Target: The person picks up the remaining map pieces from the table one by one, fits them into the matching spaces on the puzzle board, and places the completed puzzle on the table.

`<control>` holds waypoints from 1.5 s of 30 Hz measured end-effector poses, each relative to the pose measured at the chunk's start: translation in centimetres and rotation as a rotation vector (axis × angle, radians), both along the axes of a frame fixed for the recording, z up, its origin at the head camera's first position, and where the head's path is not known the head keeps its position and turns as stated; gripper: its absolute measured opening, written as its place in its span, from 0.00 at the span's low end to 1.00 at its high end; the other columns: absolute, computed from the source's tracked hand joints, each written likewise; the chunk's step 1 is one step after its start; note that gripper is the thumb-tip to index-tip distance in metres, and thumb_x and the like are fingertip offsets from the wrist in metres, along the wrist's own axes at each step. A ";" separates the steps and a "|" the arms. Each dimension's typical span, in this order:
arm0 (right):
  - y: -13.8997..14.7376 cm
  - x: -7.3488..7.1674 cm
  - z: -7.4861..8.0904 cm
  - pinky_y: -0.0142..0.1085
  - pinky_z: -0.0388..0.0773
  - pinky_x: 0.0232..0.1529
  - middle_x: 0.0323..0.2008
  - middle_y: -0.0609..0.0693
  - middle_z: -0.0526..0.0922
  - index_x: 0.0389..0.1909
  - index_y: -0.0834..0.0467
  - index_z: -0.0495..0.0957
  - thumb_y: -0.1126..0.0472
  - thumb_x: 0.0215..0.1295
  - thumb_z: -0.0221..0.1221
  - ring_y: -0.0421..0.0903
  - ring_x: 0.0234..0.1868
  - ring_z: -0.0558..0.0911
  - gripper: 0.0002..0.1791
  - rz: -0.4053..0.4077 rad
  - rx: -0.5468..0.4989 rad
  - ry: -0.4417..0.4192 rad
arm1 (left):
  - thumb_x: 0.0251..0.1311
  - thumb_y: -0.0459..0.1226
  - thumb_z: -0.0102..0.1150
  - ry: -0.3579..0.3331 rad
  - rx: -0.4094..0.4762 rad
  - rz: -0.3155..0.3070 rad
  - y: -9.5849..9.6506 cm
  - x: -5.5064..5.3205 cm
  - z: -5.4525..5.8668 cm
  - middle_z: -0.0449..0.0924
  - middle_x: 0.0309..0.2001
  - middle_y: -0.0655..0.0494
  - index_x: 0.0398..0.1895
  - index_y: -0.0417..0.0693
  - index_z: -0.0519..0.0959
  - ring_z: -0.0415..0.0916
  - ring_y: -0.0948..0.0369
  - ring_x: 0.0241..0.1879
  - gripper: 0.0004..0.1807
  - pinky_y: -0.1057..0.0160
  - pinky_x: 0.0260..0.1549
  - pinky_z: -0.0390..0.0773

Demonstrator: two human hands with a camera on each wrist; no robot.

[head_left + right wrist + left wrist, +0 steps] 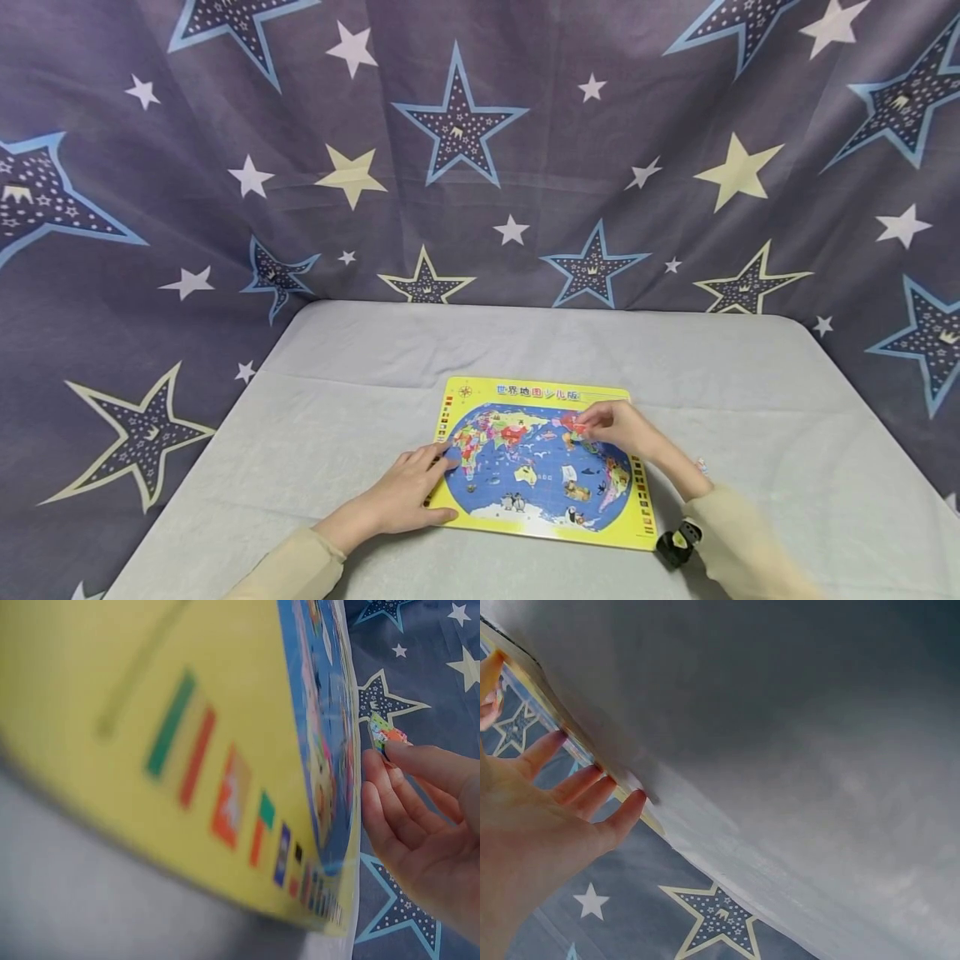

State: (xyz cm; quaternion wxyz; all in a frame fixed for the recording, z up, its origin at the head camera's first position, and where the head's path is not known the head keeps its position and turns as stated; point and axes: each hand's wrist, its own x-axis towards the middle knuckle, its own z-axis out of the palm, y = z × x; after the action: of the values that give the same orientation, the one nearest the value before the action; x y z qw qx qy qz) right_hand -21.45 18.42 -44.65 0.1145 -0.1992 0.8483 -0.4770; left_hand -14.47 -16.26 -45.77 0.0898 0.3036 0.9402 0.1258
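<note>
A world map puzzle (540,537) with a yellow border and a blue sea lies flat, its title along the far edge. My left hand (408,492) rests on the left border with fingers spread, and in the left wrist view its fingertips (634,801) meet the board's edge. Over the upper right of the map, my right hand (618,425) pinches a small multicoloured puzzle piece (384,735) between thumb and fingers. That piece shows green, orange and pink and stands clear of the board's face in the right wrist view. The hand hides part of the map beneath it.
The board lies on a bed-like surface covered with a pale grey cloth (360,367). A small colourful item (702,466) shows just past the right forearm. A black wrist device (678,543) sits by the right sleeve. Dark star-printed fabric (517,192) hangs around the back and sides.
</note>
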 end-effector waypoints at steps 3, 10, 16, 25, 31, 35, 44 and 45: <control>-0.6 0.2 0.4 0.32 0.77 0.29 0.29 0.57 0.80 0.35 0.69 0.77 0.73 0.51 0.57 0.47 0.29 0.78 0.09 0.011 -0.002 0.002 | 0.52 0.60 0.49 0.001 0.001 -0.001 0.0 0.0 0.0 0.54 0.64 0.45 0.59 0.47 0.64 0.52 0.51 0.63 0.37 0.50 0.57 0.56; -1.7 0.2 0.3 0.32 0.77 0.29 0.30 0.59 0.81 0.35 0.69 0.77 0.72 0.51 0.59 0.50 0.30 0.79 0.09 0.044 -0.026 0.006 | 0.52 0.61 0.48 0.012 -0.003 -0.004 0.0 0.0 -0.1 0.54 0.64 0.45 0.59 0.47 0.64 0.52 0.52 0.63 0.37 0.50 0.57 0.56; -2.5 0.1 0.1 0.33 0.77 0.31 0.29 0.57 0.81 0.36 0.68 0.78 0.71 0.53 0.58 0.49 0.30 0.80 0.08 0.065 -0.005 0.006 | 0.51 0.61 0.49 0.019 -0.012 -0.005 0.0 0.0 -0.1 0.54 0.64 0.45 0.59 0.47 0.64 0.51 0.52 0.63 0.37 0.50 0.57 0.56; -4.8 1.5 2.8 0.48 0.76 0.30 0.29 0.66 0.79 0.35 0.74 0.76 0.75 0.55 0.53 0.61 0.30 0.79 0.08 0.102 -0.042 -0.008 | 0.51 0.61 0.49 0.019 -0.013 -0.002 0.1 0.0 -0.2 0.53 0.64 0.45 0.59 0.47 0.65 0.52 0.52 0.63 0.37 0.50 0.57 0.56; -5.5 0.8 1.8 0.43 0.77 0.31 0.29 0.62 0.80 0.36 0.71 0.77 0.74 0.55 0.54 0.55 0.30 0.80 0.08 0.134 -0.051 -0.003 | 0.51 0.61 0.49 0.026 -0.014 -0.008 0.1 0.0 -0.1 0.54 0.64 0.45 0.59 0.47 0.65 0.52 0.52 0.63 0.37 0.50 0.57 0.56; -5.9 -0.1 0.3 0.38 0.78 0.31 0.28 0.57 0.81 0.37 0.68 0.78 0.71 0.56 0.55 0.50 0.30 0.81 0.08 0.149 -0.048 -0.003 | 0.51 0.61 0.49 0.039 -0.017 -0.014 0.1 0.0 -0.1 0.54 0.64 0.45 0.58 0.47 0.65 0.52 0.52 0.63 0.36 0.50 0.56 0.57; -7.5 -0.2 0.2 0.38 0.78 0.32 0.29 0.58 0.81 0.37 0.67 0.78 0.71 0.56 0.55 0.50 0.31 0.81 0.08 0.174 -0.053 -0.024 | 0.51 0.61 0.49 0.045 -0.017 -0.020 0.1 0.0 -0.1 0.54 0.64 0.45 0.58 0.47 0.65 0.52 0.52 0.63 0.36 0.50 0.57 0.57; -7.6 -0.2 0.2 0.37 0.78 0.32 0.29 0.58 0.81 0.37 0.68 0.78 0.71 0.56 0.55 0.51 0.31 0.81 0.08 0.182 -0.056 -0.021 | 0.51 0.61 0.49 0.044 -0.017 -0.020 0.1 -0.1 -0.1 0.54 0.63 0.45 0.58 0.47 0.65 0.52 0.52 0.63 0.36 0.50 0.57 0.57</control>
State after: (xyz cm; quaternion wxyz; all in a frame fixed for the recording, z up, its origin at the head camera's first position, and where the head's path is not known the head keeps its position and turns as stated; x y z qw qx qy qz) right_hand -21.61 10.84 -44.44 0.1606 -0.2736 0.8118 -0.4902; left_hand -14.52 -16.19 -45.86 0.0727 0.3151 0.9398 0.1102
